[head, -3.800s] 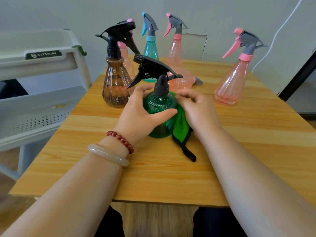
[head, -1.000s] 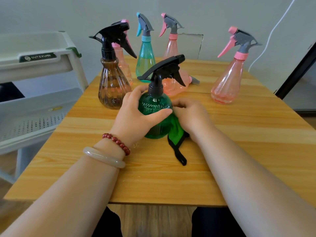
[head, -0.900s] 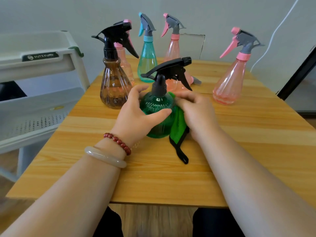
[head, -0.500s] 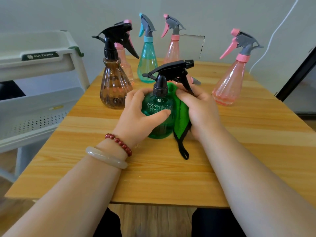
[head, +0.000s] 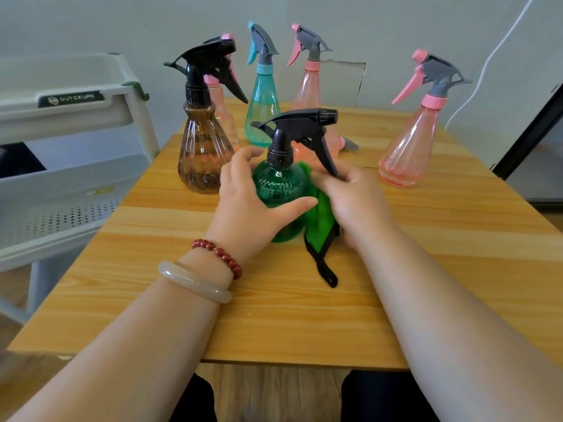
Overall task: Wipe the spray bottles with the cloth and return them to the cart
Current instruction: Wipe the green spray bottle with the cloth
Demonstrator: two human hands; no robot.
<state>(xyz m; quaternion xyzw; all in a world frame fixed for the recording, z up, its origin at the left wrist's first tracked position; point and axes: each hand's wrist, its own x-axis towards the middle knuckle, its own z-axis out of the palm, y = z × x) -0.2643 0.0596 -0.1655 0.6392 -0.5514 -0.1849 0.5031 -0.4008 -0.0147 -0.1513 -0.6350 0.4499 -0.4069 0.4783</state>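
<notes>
The left hand [head: 243,205] curls round the green bottle [head: 280,190], upright near the middle of the table [head: 304,315], while the right hand [head: 350,196] presses the cloth [head: 323,226] it grips against the bottle's right shoulder. The thin plastic looks light and slick, so it likely tips easily; the neck under the trigger seems the surest hold.

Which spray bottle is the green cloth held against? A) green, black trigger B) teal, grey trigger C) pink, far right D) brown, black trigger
A: the left hand grips the green ribbed plastic spray bottle while the right hand holds the green black-edged cloth against its side.
</notes>
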